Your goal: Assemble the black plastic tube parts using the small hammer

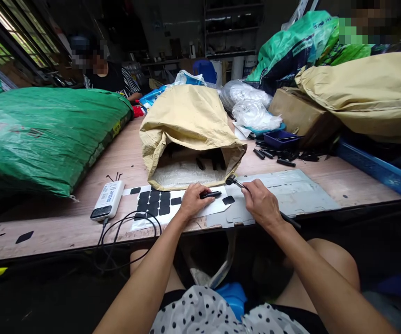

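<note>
My left hand (194, 200) is closed round a small black stick-shaped part (210, 195), held flat just above a white sheet of black stickers (153, 204). My right hand (261, 202) grips a thin metal tool with a black handle (235, 182), its tip pointing toward the black part. A single black sticker (228, 200) lies on the sheet between both hands. Right behind my hands, an open tan woven sack (190, 134) lies on its side with more black parts inside.
A white power bank (106, 199) with a black cable sits left of the stickers. A grey metal plate (291, 195) lies under my right hand. Large green sack (43, 134) at left; loose black parts (284, 155), a blue tray and sacks at right. Another person sits at far left.
</note>
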{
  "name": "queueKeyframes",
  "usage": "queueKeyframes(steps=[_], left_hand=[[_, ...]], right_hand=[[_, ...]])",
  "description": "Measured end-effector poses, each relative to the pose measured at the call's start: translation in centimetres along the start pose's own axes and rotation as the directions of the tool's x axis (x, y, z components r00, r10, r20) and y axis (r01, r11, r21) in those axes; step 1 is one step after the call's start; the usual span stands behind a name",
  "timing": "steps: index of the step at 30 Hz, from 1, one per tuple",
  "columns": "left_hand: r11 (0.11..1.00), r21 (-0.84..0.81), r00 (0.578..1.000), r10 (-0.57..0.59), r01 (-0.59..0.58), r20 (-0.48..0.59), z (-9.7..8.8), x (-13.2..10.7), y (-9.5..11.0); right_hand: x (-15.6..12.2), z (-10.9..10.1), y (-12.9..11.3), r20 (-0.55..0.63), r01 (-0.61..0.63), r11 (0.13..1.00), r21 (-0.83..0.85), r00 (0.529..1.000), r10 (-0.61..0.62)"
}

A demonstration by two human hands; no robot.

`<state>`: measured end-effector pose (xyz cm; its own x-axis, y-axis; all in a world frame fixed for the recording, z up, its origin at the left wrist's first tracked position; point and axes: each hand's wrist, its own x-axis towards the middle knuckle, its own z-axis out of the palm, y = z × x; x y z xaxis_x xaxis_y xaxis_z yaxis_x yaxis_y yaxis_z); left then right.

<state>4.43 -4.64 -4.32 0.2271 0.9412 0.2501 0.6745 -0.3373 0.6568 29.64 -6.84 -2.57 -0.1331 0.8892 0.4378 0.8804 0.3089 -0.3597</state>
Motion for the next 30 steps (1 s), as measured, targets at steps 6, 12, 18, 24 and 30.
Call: queueKeyframes(steps=[6,12,18,24,30], left_hand=[[0.999,-0.035,0.999,0.010,-0.012,-0.040,0.2,-0.3,-0.3],[0.999,-0.040,0.999,0.016,-0.018,-0.045,0.2,-0.3,-0.4],[0.999,-0.046,0.998,-0.011,0.009,-0.064,0.1,-0.3,0.1],[0.998,-0.038,0.997,-0.046,0.044,-0.056,0.1,-0.3,0.3],[0.999,-0.031,0.998,-0.031,0.030,-0.057,0.1,-0.2,0.3]], right_hand=[[-1.5,-0.1,-3.9,0.028,0.081,0.956,0.282,0.995,-0.093],[-2.1,0.7,-5.7,0.022,0.104,0.972,0.209,0.994,-0.111],[-1.9,1.1,-4.8,0.041,0.082,0.977,0.195,0.995,-0.091],[-2.3,1.0,-4.2,-0.055,0.091,0.974,0.208,0.995,-0.081],[-2.2,1.0,-4.1,0.000,0.097,0.988,0.123,0.995,-0.098]])
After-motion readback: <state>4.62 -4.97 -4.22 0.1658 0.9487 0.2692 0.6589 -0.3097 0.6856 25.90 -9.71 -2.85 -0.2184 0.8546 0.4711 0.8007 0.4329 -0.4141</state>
